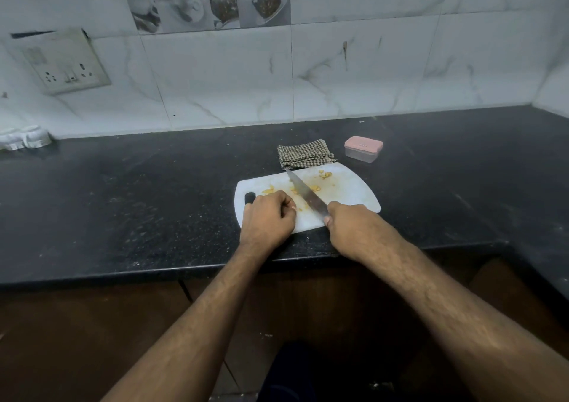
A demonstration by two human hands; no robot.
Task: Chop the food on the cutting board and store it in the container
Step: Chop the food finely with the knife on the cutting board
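Right hand (348, 221): fingers wrapped round knife (306, 194) handle, blade angled across cutting board (354, 192) | left hand (267, 215): curled, knuckles down on board; pinching anything, cannot tell | yellow food pieces (314, 188) scattered on board; lidded container (363, 148) behind, apart

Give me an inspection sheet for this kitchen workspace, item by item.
Surface: dark speckled countertop, dusty.
Job's things: white cutting board with scattered yellow food pieces; knife blade across the board; container with its pink lid on, behind the board.
Clutter: checked cloth at the board's far edge; white object at far left.
Grippers: left hand curled on the board by the food; right hand grips the knife handle.
Cables: nothing seen.
Surroundings: marble-look wall tiles, socket plate.
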